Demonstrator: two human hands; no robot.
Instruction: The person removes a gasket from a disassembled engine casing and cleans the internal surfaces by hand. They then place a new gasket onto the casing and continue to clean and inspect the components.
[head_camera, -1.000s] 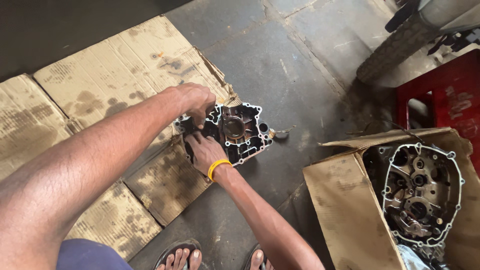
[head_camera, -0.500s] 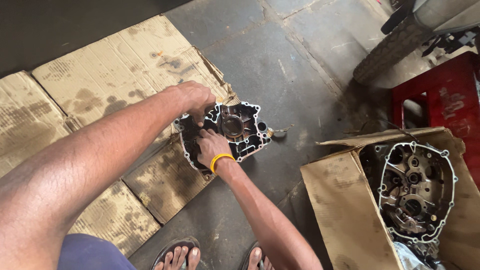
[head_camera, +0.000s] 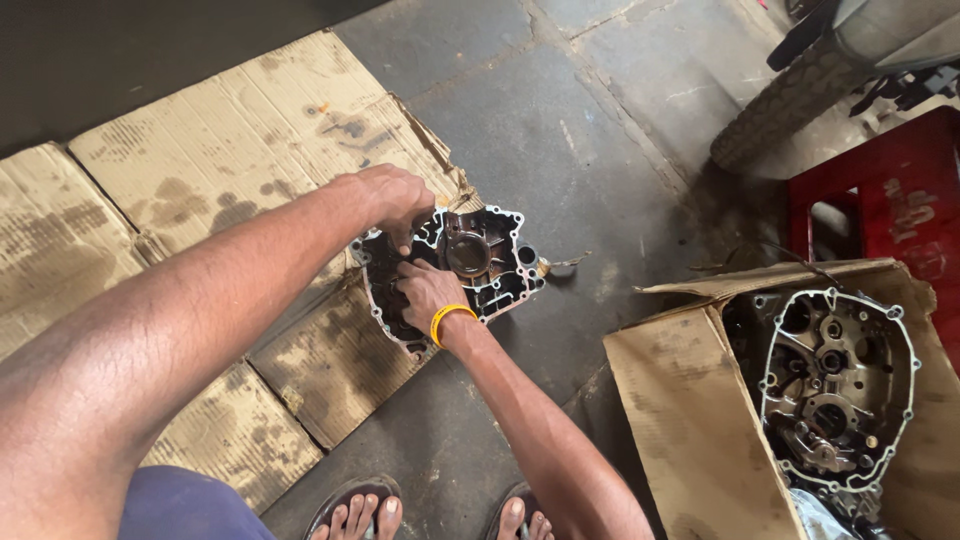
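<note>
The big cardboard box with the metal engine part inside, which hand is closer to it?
Right. The right hand rests on the engine case on the floor, on the side toward the cardboard box. The left hand grips that case's far edge, farther from the box. Neither touches the box.

**One head-worn view, looking steeply down**

We see from a single camera on the person's head, tilted down past both forearms to the floor. The feet (head_camera: 440, 512) sit at the bottom edge, so we look almost straight down and slightly forward. The engine case (head_camera: 470, 265) lies near centre at arm's length. A cardboard box (head_camera: 690, 400) fills the lower right; a tyre (head_camera: 790, 100) marks the far upper right. No second view overlaps.
</note>
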